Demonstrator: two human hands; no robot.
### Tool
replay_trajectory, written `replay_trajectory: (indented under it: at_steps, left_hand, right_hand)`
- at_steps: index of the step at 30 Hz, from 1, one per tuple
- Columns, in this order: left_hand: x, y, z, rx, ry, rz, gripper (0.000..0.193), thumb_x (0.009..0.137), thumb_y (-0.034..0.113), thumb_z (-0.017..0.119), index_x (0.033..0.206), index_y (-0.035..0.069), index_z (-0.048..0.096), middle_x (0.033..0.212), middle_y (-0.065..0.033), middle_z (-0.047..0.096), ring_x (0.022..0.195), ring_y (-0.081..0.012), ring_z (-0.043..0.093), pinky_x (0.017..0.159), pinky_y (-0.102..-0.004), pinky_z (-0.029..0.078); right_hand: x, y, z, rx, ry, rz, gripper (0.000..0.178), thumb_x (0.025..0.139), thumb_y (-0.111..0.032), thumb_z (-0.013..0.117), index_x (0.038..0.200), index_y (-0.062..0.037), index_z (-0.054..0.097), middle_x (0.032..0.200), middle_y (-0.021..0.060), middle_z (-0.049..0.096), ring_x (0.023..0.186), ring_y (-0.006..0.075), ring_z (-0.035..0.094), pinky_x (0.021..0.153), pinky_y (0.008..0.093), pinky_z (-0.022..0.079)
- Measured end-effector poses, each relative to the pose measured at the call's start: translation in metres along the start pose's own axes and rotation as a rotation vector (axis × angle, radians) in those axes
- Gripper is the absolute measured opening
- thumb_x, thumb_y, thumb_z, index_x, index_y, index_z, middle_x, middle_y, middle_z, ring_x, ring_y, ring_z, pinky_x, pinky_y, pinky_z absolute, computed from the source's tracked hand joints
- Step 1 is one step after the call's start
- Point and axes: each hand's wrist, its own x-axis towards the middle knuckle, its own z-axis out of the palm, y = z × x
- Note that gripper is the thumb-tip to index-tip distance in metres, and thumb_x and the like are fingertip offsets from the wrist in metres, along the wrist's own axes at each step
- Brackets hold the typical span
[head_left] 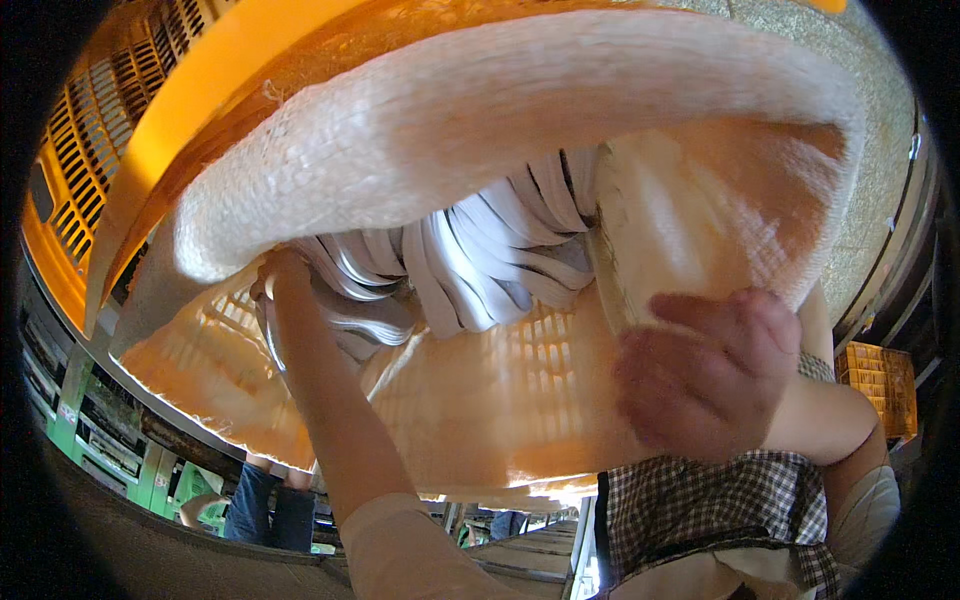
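Observation:
A white woven cloth (480, 95) hangs in a broad fold over the far side of an orange plastic crate (165, 130) and lines its inside. Under the fold, several flat, curved white-grey strips (460, 270) lie packed in rows; their exact kind I cannot make out. My left hand (272, 280) reaches down at the left end of the strips, touching or right beside them, its fingers mostly hidden. My right hand (705, 370) is over the right part of the crate, blurred by motion, with its fingers partly bent. Next to the strips is a pale, smooth-looking panel (660, 220), unclear in kind.
More slotted orange crate wall (85, 150) stands at the far left. A smaller orange crate (880, 390) is at the right edge. Green framework (150, 475) and another person's legs in blue (270, 505) show at lower left. A checked apron (715, 510) covers my front.

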Motion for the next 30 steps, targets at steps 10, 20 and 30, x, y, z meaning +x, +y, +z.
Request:
replay_trajectory:
  at_steps: [10, 20, 30]
  left_hand:
    - [-0.074, -0.075, 0.126, -0.808, 0.984, 0.053, 0.054, 0.087, 0.031, 0.058, 0.128, 0.000, 0.044, 0.127, -0.0214, 0.048, 0.118, -0.0361, 0.045, 0.099, -0.0436, 0.037]
    - [-0.046, -0.053, 0.219, -0.676, -0.109, -0.286, 0.115, 0.073, 0.078, 0.044, 0.143, -0.006, 0.007, 0.150, -0.0205, 0.015, 0.139, -0.0312, 0.018, 0.111, -0.0450, 0.019]
    - [-0.237, 0.052, 0.150, -0.997, 1.000, -0.144, 0.058, 0.089, 0.034, 0.057, 0.130, -0.003, 0.039, 0.130, -0.0257, 0.043, 0.120, -0.0390, 0.044, 0.102, -0.0462, 0.035]
  right_hand:
    - [-0.001, 0.007, 0.007, 0.107, 0.127, -0.075, 0.018, 0.060, -0.019, 0.061, 0.075, -0.0103, 0.066, 0.076, 0.0038, 0.067, 0.075, 0.0212, 0.061, 0.075, 0.0406, 0.036]
    - [-0.005, 0.005, 0.013, 0.103, 0.184, -0.087, 0.017, 0.059, -0.019, 0.062, 0.074, -0.0102, 0.064, 0.073, 0.0036, 0.065, 0.073, 0.0200, 0.061, 0.071, 0.0381, 0.037]
    - [-0.015, -0.013, 0.010, 0.294, 0.192, -0.097, 0.019, 0.063, -0.018, 0.067, 0.080, -0.0106, 0.061, 0.087, -0.0003, 0.060, 0.084, 0.0180, 0.057, 0.077, 0.0370, 0.041]
